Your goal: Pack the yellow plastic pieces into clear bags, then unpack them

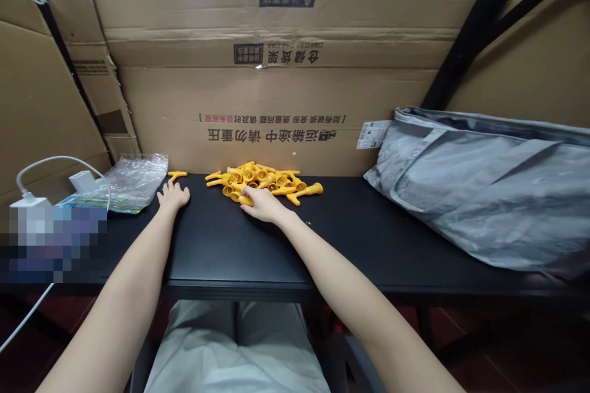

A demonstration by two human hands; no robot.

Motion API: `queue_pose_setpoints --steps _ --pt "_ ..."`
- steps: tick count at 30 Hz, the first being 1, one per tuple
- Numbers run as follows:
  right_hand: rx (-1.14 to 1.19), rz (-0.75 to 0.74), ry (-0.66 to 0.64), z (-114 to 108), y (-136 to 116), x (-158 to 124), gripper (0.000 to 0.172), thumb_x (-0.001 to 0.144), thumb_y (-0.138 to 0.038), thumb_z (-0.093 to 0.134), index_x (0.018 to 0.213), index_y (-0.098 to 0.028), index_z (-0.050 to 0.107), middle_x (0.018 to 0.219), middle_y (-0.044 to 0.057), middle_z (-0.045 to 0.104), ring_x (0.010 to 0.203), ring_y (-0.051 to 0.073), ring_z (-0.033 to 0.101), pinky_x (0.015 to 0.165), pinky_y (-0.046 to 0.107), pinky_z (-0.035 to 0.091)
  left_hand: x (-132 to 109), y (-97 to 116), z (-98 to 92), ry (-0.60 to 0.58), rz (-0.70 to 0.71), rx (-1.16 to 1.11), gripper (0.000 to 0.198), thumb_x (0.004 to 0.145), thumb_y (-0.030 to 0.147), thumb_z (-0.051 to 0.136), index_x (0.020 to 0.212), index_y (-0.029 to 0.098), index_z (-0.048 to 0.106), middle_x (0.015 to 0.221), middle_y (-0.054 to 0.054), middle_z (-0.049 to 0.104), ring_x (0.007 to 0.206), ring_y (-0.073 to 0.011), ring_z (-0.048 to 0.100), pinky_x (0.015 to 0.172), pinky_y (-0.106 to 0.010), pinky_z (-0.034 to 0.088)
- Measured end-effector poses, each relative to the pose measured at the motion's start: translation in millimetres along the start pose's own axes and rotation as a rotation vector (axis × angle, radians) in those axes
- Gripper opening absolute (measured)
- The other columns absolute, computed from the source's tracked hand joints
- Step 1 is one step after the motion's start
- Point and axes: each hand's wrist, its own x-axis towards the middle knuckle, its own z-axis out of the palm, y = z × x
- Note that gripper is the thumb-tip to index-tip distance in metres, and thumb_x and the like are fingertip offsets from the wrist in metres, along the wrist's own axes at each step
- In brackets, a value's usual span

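Note:
A heap of yellow plastic pieces (262,177) with round, cup-like ends and forked stems lies on the black table (207,252) against the cardboard. At the front of the heap, my right hand (262,204) has its fingers closed round one yellow piece (246,200). Off to the left, a single forked yellow piece (177,174) lies apart from the heap. Just in front of it rests my left hand (173,195), palm down on the table with its fingers spread and nothing held.
Clear plastic bags (138,179) lie at the left, beside a white charger (32,212) with a cable and a blurred-out object. A large grey fabric bag (479,190) covers the right side. Printed cardboard (258,89) stands behind the table.

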Motion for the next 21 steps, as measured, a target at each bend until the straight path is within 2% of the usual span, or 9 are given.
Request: queue_pose_setpoints --steps 9,21 --pt "0.014 -0.031 0.011 3.7 0.6 0.7 0.021 0.082 -0.025 0.059 0.102 -0.018 0.056 0.097 0.008 0.067 0.086 0.021 0.062 0.073 0.028 0.041 2.1 -1.2 4.2 0.003 -0.002 0.012 0.065 0.088 0.042 0.024 0.144 0.009 0.033 0.156 -0.012 0.014 0.143 -0.0267 0.012 0.114 -0.050 0.016" --pt "0.052 -0.040 0.010 4.8 1.3 1.2 0.019 0.081 -0.024 0.059 0.099 -0.017 0.059 0.090 0.007 0.067 0.079 0.020 0.062 0.070 0.027 0.041 2.2 -0.1 2.0 0.005 -0.017 0.002 0.066 0.088 0.042 0.023 0.144 0.006 0.031 0.156 -0.012 0.014 0.143 -0.0280 0.013 0.113 -0.051 0.018"
